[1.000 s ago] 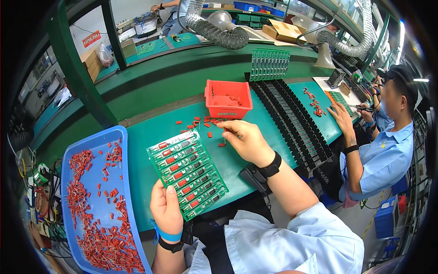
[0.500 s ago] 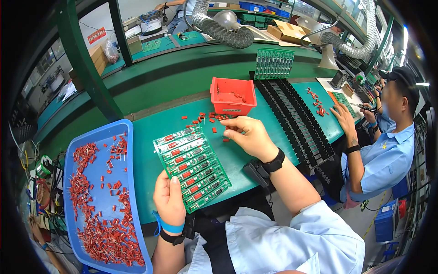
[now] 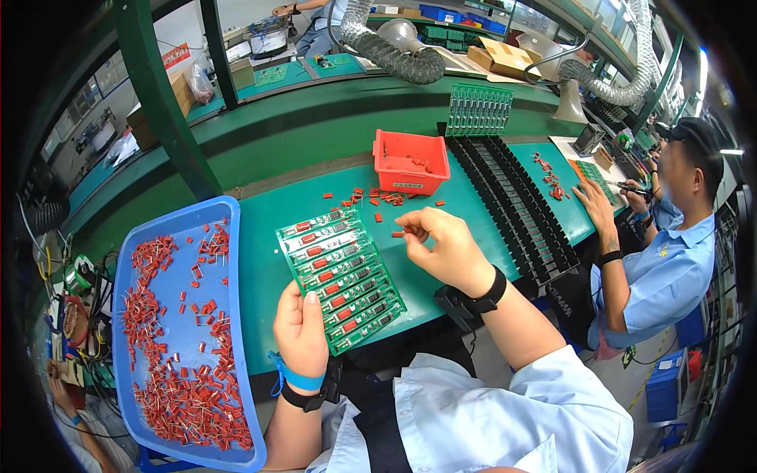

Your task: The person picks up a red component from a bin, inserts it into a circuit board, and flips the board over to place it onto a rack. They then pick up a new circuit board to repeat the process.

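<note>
My left hand (image 3: 304, 322) grips the lower left edge of a green circuit board panel (image 3: 341, 277), holding it tilted above the bench. Rows of the panel carry red box-shaped capacitors and dark parts; a pale strip crosses its upper part. Over the bench, right of the panel, my right hand (image 3: 448, 251) has its thumb and fingers bent into a pinch at a red capacitor (image 3: 398, 234). Its fingertips partly hide that capacitor. Several more loose red capacitors (image 3: 359, 194) lie beyond, in front of a red bin (image 3: 412, 164) with a few inside.
A blue tray (image 3: 235, 315) full of red leaded capacitors stands at left. Black rails (image 3: 512, 209) run along the right, a green panel (image 3: 479, 110) upright at their far end. Further right, a co-worker (image 3: 662, 236) handles a board. A duct hose (image 3: 394, 55) hangs above.
My right hand has drawn slightly nearer and right, its fingers curling down to the red capacitor. The whole view has shifted a little; my left hand still holds the panel.
</note>
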Action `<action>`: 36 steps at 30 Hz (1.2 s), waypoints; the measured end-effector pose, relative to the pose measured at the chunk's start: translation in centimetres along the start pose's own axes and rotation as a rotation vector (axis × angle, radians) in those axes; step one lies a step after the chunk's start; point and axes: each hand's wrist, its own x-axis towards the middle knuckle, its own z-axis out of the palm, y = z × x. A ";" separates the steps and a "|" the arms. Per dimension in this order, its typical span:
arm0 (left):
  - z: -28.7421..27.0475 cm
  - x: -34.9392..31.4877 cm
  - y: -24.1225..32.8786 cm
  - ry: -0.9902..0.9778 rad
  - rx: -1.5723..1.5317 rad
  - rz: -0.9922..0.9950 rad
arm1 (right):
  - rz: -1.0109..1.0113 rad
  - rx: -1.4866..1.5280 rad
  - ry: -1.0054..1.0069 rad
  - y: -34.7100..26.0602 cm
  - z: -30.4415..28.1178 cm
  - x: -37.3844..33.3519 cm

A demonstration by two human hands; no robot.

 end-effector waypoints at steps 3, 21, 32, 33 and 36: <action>0.1 0.1 0.0 0.006 0.003 -0.001 | -0.003 -0.035 0.022 -0.3 -0.1 -0.1; 0.0 0.1 -0.4 0.030 0.110 0.024 | -0.087 0.008 -0.161 -3.7 0.3 -3.4; 0.1 0.5 -0.4 0.000 -0.035 0.018 | -0.201 0.065 -0.232 -4.6 1.8 -4.2; 0.0 0.5 -0.4 -0.008 -0.038 0.028 | -0.236 0.062 -0.234 -4.8 1.9 -4.3; 0.1 0.4 -0.4 -0.011 -0.032 0.039 | -0.245 0.064 -0.246 -5.3 2.0 -4.4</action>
